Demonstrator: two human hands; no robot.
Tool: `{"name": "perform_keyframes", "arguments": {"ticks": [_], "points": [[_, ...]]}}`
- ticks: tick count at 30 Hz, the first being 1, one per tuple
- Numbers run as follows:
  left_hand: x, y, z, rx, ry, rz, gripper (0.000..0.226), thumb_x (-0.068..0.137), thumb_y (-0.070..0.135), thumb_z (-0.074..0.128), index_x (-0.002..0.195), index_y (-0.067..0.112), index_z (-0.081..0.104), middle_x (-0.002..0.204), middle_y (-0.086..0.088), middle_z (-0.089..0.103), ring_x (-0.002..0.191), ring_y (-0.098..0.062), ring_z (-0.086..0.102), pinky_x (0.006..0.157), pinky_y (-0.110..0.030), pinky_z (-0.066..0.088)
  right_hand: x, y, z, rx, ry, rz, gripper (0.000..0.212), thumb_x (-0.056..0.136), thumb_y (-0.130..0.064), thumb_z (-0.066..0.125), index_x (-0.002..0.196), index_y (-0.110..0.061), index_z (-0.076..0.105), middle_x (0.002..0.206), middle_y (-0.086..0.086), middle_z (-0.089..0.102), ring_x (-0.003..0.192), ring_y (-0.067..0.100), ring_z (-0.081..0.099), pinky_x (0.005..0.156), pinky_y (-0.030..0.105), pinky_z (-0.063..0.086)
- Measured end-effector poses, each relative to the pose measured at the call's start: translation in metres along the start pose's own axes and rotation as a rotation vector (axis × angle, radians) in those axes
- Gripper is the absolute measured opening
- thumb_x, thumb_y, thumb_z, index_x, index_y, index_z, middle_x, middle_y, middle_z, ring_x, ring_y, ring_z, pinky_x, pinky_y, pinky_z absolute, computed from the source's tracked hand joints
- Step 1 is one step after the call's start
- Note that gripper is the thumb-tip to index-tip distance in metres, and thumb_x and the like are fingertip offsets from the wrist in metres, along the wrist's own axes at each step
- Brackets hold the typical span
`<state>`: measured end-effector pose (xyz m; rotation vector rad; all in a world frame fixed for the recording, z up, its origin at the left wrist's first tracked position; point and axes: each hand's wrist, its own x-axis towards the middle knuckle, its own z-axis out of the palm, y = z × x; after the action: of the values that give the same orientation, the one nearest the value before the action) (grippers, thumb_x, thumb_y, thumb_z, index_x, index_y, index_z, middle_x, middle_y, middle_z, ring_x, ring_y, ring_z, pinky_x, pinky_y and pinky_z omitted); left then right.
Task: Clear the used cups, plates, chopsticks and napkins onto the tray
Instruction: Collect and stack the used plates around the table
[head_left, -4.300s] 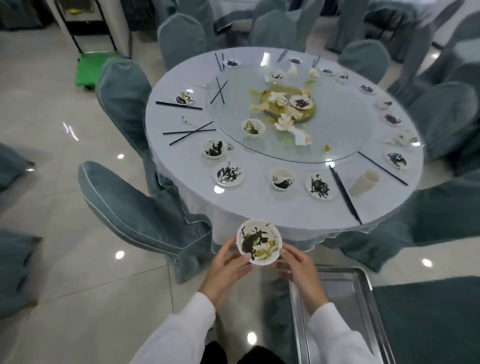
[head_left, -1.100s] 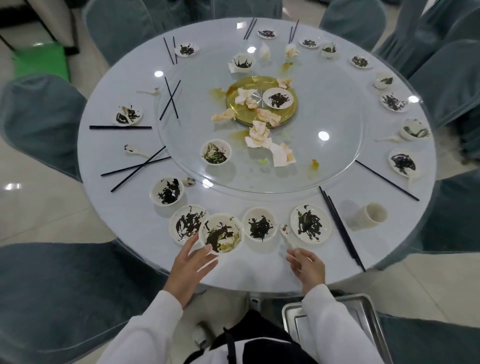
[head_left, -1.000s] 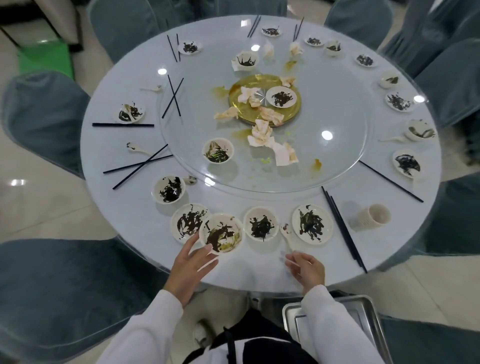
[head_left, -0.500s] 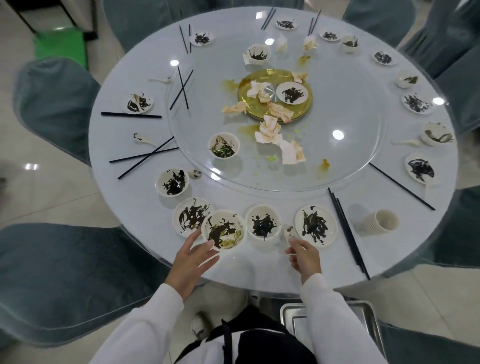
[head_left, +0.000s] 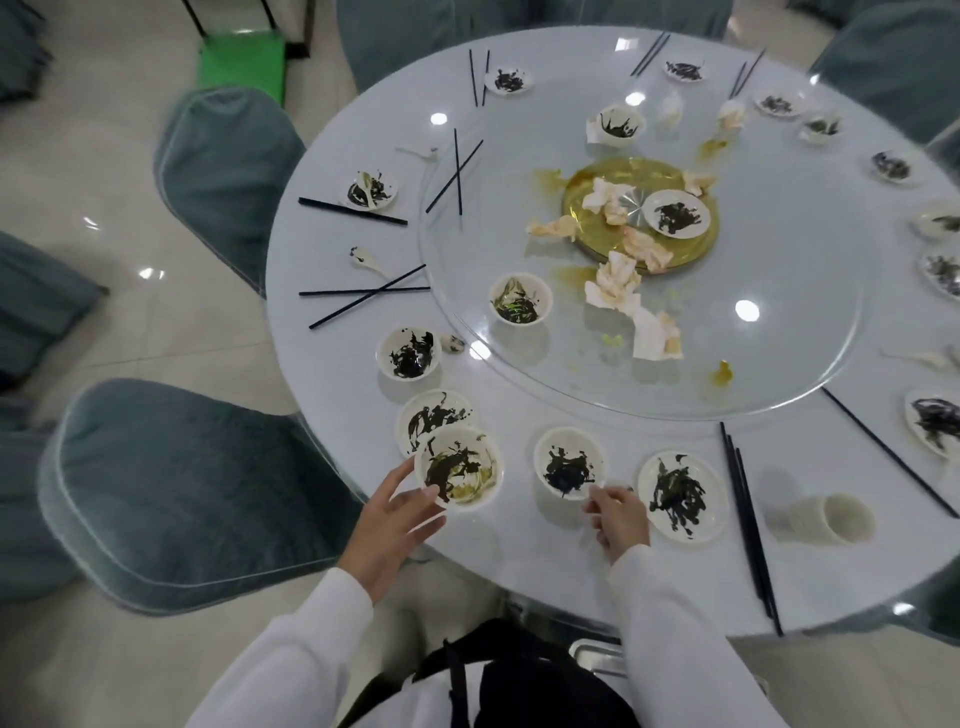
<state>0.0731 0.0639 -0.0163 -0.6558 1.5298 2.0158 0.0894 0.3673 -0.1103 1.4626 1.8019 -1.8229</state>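
A dirty white bowl (head_left: 460, 467) rests partly on a stained plate (head_left: 435, 415) at the near edge of the round table (head_left: 519, 561). My left hand (head_left: 392, 517) holds this bowl, thumb on its rim and fingers along its left side. My right hand (head_left: 618, 512) has curled fingers pinching a small spoon (head_left: 622, 487), mostly hidden, between another bowl (head_left: 569, 462) and a plate (head_left: 680, 493). Black chopsticks (head_left: 748, 519) and a stack of cups (head_left: 831, 519) on its side lie to the right. Only a corner of the metal tray (head_left: 589, 654) shows, by my waist.
A glass turntable (head_left: 779, 374) carries crumpled napkins (head_left: 613, 283), a bowl (head_left: 520, 305) and a gold platter (head_left: 582, 208). More dishes, spoons and chopsticks (head_left: 363, 293) ring the table. Covered chairs (head_left: 171, 483) stand close on the left. A green cart (head_left: 241, 62) stands at the back.
My right hand has reached forward from the table edge and closed on the spoon between the bowl and the plate. My left hand keeps the bowl, which has slid partly over the plate.
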Motion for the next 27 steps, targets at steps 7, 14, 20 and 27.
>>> {"name": "perform_keyframes", "arguments": {"ticks": [7, 14, 20, 27], "points": [[-0.005, -0.005, -0.014, -0.009, 0.014, 0.011, 0.054, 0.093, 0.017, 0.08, 0.139, 0.034, 0.059, 0.115, -0.008, 0.079, 0.106, -0.032, 0.077, 0.094, -0.047, 0.063, -0.032, -0.026, 0.01, 0.079, -0.131, -0.128, 0.026, 0.103, -0.011, 0.063, 0.08, -0.016, 0.053, 0.065, 0.004, 0.056, 0.049, 0.012, 0.04, 0.039, 0.017, 0.026], [-0.018, 0.001, -0.043, -0.009, -0.045, 0.029, 0.061, 0.094, 0.019, 0.08, 0.146, 0.037, 0.054, 0.13, -0.014, 0.068, 0.105, -0.033, 0.077, 0.093, -0.047, 0.063, -0.097, -0.04, 0.04, 0.141, -0.38, -0.273, 0.034, 0.104, -0.021, 0.065, 0.073, -0.023, 0.051, 0.067, 0.004, 0.052, 0.054, 0.014, 0.041, 0.047, 0.019, 0.031], [-0.035, 0.005, -0.072, -0.052, -0.159, 0.027, 0.061, 0.094, 0.013, 0.079, 0.145, 0.037, 0.057, 0.133, -0.015, 0.068, 0.11, -0.038, 0.075, 0.096, -0.048, 0.062, -0.145, -0.021, 0.072, 0.043, -0.565, -0.31, 0.03, 0.104, -0.022, 0.064, 0.077, -0.021, 0.05, 0.069, 0.004, 0.052, 0.064, 0.016, 0.047, 0.057, 0.024, 0.038], [-0.056, 0.001, -0.114, -0.08, -0.229, 0.036, 0.06, 0.091, 0.007, 0.08, 0.141, 0.036, 0.062, 0.133, -0.019, 0.066, 0.108, -0.04, 0.075, 0.089, -0.044, 0.064, -0.183, 0.01, 0.099, 0.088, -0.613, -0.326, 0.023, 0.096, -0.031, 0.072, 0.083, -0.018, 0.058, 0.109, 0.009, 0.07, 0.108, 0.022, 0.068, 0.098, 0.051, 0.059]]}}
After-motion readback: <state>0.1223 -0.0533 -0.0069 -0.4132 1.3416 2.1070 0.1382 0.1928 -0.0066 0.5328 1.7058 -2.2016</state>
